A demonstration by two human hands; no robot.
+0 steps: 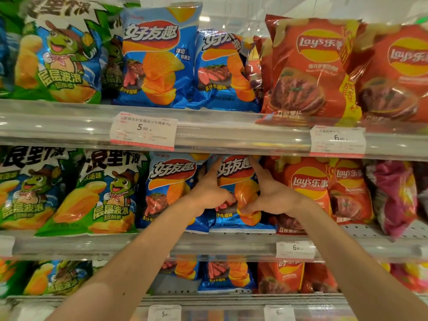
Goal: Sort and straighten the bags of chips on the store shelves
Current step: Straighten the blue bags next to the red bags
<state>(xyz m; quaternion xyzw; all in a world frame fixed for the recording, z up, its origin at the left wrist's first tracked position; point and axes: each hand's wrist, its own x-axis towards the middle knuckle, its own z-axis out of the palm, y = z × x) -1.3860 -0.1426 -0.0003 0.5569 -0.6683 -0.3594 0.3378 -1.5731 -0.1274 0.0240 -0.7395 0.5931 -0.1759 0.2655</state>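
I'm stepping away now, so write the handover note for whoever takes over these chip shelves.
Left hand and right hand: both grip the blue bag on the middle shelf, one at each side, thumbs on its front.
Beside it: another blue bag to the left, red bags to the right, green bags far left.
Done: brands sit grouped.
Left: set this bag straight; a pink bag at far right leans.
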